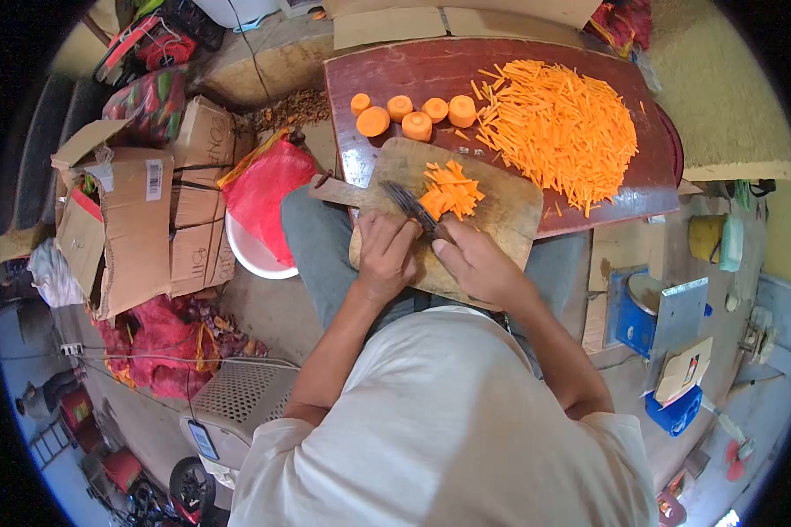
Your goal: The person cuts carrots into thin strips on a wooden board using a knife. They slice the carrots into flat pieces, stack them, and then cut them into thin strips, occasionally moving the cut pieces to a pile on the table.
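The right part of the cutting board (501, 211) is bare and passable beside the small heap of carrot strips (450, 191). The knife (409, 204) lies diagonally across the board's left half, barring a straight reach forward. On the red table (395, 63), the far left strip is bare; carrot rounds (413, 112) and the large stick pile (561, 123) occupy the rest. A red bag (268, 193) and cardboard boxes (149, 220) close off the left side.

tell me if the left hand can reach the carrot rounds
Probably yes: the left hand rests on the cutting board, and the carrot rounds lie uncovered on the table just past its far edge.
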A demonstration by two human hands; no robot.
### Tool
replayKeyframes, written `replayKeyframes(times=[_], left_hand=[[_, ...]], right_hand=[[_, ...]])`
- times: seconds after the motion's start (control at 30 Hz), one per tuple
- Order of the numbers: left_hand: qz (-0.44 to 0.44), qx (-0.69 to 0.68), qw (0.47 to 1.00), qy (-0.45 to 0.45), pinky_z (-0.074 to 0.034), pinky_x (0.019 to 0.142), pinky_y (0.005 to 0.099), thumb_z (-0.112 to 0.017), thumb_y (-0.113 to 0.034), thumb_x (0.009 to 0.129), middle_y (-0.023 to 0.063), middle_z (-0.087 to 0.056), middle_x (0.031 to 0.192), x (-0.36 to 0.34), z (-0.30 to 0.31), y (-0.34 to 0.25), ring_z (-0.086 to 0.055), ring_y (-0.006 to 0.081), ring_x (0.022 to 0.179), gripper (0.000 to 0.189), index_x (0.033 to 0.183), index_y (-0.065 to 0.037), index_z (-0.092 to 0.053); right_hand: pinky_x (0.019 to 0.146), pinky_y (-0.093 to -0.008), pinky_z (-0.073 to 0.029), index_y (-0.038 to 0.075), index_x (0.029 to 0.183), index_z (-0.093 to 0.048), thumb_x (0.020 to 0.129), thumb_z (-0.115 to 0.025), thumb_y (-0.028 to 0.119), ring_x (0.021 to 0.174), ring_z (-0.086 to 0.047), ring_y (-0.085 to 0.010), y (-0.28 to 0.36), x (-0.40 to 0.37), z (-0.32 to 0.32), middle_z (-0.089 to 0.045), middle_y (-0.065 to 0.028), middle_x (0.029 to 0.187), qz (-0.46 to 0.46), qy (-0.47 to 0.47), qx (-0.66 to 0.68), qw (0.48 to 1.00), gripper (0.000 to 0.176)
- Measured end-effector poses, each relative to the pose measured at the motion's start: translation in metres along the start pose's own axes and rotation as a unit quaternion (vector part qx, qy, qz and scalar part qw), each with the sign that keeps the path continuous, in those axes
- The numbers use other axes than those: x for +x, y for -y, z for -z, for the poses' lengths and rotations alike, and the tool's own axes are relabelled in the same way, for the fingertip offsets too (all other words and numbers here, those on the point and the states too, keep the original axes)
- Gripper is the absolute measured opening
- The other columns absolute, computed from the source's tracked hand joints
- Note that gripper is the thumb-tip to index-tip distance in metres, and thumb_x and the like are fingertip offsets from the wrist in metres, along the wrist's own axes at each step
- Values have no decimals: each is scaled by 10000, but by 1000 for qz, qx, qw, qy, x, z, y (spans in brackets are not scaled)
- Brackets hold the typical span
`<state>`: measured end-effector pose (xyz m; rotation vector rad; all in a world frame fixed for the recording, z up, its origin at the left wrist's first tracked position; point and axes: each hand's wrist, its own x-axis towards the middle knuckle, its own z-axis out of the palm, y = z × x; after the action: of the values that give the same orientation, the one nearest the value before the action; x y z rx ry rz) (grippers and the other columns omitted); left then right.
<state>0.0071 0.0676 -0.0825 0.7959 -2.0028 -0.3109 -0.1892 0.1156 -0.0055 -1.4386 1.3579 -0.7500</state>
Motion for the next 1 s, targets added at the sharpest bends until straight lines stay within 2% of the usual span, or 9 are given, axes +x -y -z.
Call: replayKeyframes(times=[0.2, 0.3, 0.43, 0.47, 0.5, 0.67, 0.73, 0.83, 1.0], left_hand=[[0, 12, 1000, -13, -490, 915, 491, -777, 62, 728, 134, -679, 1022, -1, -5, 1, -666, 327, 916, 350, 1071, 4, -733], [22, 10, 1000, 5, -487, 925, 495, -811, 15, 748, 154, -697, 1055, -4, -3, 4, -667, 358, 960, 357, 1099, -3, -748], [83, 2, 996, 39, -454, 968, 493, -883, -133, 823, 153, -705, 1112, 3, -2, -5, -659, 354, 1042, 402, 1181, -7, -752], [97, 13, 993, 72, -428, 1023, 495, -917, -237, 848, 160, -687, 1211, -1, -4, -1, -638, 347, 1126, 521, 1286, -24, -731], [102, 22, 991, 83, -422, 1037, 501, -910, -234, 853, 169, -677, 1239, 3, -4, -2, -633, 353, 1141, 534, 1308, -29, -720], [133, 52, 983, 120, -442, 1054, 520, -887, -205, 860, 204, -630, 1322, 14, -10, -7, -608, 395, 1175, 582, 1378, -41, -678], [94, 35, 987, 124, -460, 1008, 506, -861, -163, 852, 192, -622, 1260, 14, -16, 3, -591, 391, 1146, 564, 1361, -26, -663], [49, 46, 988, 142, -494, 969, 509, -833, -118, 847, 191, -614, 1214, 20, -17, 12, -583, 399, 1111, 545, 1344, -5, -642], [24, 76, 981, 178, -535, 946, 527, -812, -89, 860, 221, -640, 1234, 25, -18, 22, -612, 426, 1093, 527, 1346, 23, -644]], right_hand=[[827, -480, -509, -56, 1108, -568, 1099, -592, 184, 845, -599, -343, -16, 10, -4, -579, -223, 874, -3, 14, -52, 999, 241], [736, -412, -523, -35, 1098, -584, 1118, -593, 208, 753, -603, -245, -10, 4, -1, -592, -149, 830, 53, -31, -12, 998, 244], [562, -259, -446, 24, 1129, -627, 1148, -575, 245, 607, -533, -80, -1, -14, 22, -583, -14, 793, -73, -45, 168, 982, 227], [531, -231, -417, 36, 1149, -637, 1155, -567, 249, 580, -513, -52, -10, -18, 27, -574, 12, 785, -75, -53, 191, 977, 225], [500, -203, -387, 47, 1169, -647, 1161, -558, 253, 553, -493, -23, -17, -23, 32, -564, 37, 777, -76, -61, 213, 972, 225], [483, -229, -392, 35, 1122, -644, 1157, -570, 221, 542, -511, -43, -28, -59, 43, -570, 25, 737, -97, -127, 173, 972, 203], [491, -233, -402, 29, 1116, -650, 1152, -581, 207, 549, -512, -41, -29, -70, 42, -570, 28, 740, -104, -135, 164, 972, 195], [605, -305, -472, -11, 1151, -688, 1113, -621, 202, 662, -543, -97, -25, -81, 38, -564, -10, 737, -124, -129, 110, 978, 227], [689, -373, -525, -32, 1279, -672, 1079, -656, 191, 730, -584, -177, -42, -83, 32, -602, -118, 798, -93, -123, 44, 987, 300]])
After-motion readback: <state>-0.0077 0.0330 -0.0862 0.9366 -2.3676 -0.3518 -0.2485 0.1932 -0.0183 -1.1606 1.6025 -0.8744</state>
